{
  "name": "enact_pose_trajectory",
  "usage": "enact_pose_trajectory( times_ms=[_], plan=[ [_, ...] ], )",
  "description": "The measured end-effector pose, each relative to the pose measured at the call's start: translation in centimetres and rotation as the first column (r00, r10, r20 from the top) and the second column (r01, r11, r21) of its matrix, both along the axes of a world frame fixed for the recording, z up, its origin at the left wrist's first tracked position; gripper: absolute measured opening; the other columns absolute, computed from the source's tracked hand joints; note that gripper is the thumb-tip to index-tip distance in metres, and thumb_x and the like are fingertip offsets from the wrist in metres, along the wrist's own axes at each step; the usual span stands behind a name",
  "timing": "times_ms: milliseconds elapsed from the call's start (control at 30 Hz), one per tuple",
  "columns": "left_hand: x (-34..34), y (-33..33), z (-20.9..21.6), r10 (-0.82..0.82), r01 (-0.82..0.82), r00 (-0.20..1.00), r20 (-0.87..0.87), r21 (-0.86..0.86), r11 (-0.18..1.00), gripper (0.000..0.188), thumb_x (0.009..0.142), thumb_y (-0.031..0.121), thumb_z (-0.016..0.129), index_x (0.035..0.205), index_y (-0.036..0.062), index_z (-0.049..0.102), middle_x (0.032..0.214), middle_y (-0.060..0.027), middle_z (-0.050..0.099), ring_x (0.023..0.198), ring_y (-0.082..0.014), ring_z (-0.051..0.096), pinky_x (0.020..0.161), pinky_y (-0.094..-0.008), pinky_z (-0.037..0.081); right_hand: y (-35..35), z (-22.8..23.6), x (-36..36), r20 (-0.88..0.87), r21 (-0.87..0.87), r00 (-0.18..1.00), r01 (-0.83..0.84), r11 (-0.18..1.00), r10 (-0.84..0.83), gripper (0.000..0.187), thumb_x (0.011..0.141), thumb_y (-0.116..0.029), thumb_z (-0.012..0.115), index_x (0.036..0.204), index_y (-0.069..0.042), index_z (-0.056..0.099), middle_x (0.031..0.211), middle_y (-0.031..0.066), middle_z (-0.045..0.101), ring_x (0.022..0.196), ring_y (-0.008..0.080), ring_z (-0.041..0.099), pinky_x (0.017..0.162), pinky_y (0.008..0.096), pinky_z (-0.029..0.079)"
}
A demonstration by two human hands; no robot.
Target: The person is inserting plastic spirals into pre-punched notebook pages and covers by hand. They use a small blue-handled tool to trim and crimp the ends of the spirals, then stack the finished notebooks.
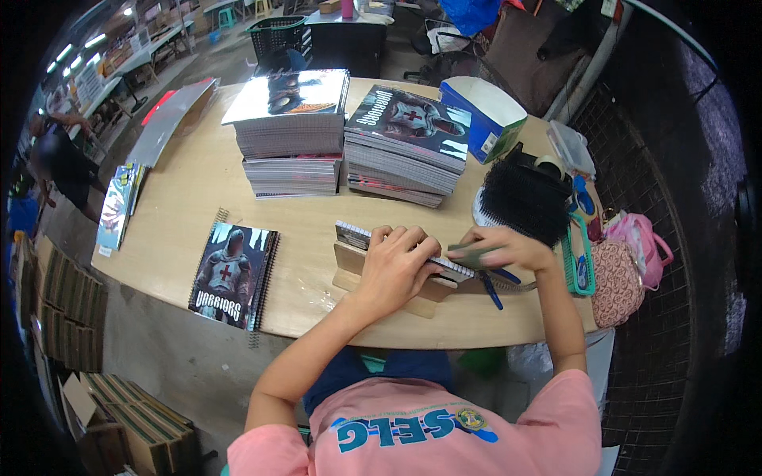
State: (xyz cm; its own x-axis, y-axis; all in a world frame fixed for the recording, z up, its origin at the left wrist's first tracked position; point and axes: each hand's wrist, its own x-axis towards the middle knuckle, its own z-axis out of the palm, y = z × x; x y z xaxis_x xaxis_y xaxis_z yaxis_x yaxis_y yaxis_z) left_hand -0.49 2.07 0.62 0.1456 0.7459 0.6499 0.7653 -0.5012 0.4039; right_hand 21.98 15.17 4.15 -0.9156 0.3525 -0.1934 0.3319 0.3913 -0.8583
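My left hand [397, 266] grips a notebook [353, 234] from above, its fingers bent over the top edge. The notebook stands on its long edge against a wooden stand [347, 260] on the table. At its right end my right hand [512, 246] is closed on a dark green flat piece [474, 255], smeared by motion. A loose spiral wire [516, 286] trails right from near the notebook's end. Below the right hand lies a blue pen-like tool [490, 290]. Left of my left arm, spiral-bound notebooks [230, 274] with a knight on the cover lie flat near the table's front edge.
Two tall stacks of notebooks, a left one [290, 135] and a right one [405, 151], stand at the back. A blue box [480, 119], a heap of black spiral wires [524, 194], a green basket [583, 262] and bags [619, 278] crowd the right side. Another person [67, 159] is far left.
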Motion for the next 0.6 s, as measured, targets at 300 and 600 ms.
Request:
enact_pose_trajectory(
  times_ms=[300, 600],
  plan=[
    [-0.5, -0.5, -0.6, -0.035, 0.048, 0.994, 0.103, -0.124, 0.991, 0.040, 0.076, 0.025, 0.076, 0.107, 0.0102, 0.056, 0.092, -0.0045, 0.060, 0.091, -0.0252, 0.058, 0.086, -0.0396, 0.036, 1.1, -1.9, -1.6, 0.077, 0.416, 0.978, 0.147, 0.897, -0.196, 0.049, 0.088, -0.043, 0.058, 0.110, -0.001, 0.068, 0.102, 0.0207, 0.065, 0.097, 0.0286, 0.061, 0.084, 0.0364, 0.046],
    [-4.8, -0.1, -2.5, 0.269, -0.313, 0.910, 0.316, 0.094, 0.945, 0.057, 0.056, 0.032, 0.089, 0.092, 0.0057, 0.054, 0.094, -0.0091, 0.052, 0.090, -0.0245, 0.052, 0.081, -0.0351, 0.041, 0.8, -2.7, -2.0, -0.345, -0.267, 0.934, -0.006, 0.964, -0.090, 0.052, 0.084, -0.055, 0.060, 0.112, -0.013, 0.072, 0.095, 0.0240, 0.062, 0.090, 0.0356, 0.060, 0.086, 0.0379, 0.045]
  ],
)
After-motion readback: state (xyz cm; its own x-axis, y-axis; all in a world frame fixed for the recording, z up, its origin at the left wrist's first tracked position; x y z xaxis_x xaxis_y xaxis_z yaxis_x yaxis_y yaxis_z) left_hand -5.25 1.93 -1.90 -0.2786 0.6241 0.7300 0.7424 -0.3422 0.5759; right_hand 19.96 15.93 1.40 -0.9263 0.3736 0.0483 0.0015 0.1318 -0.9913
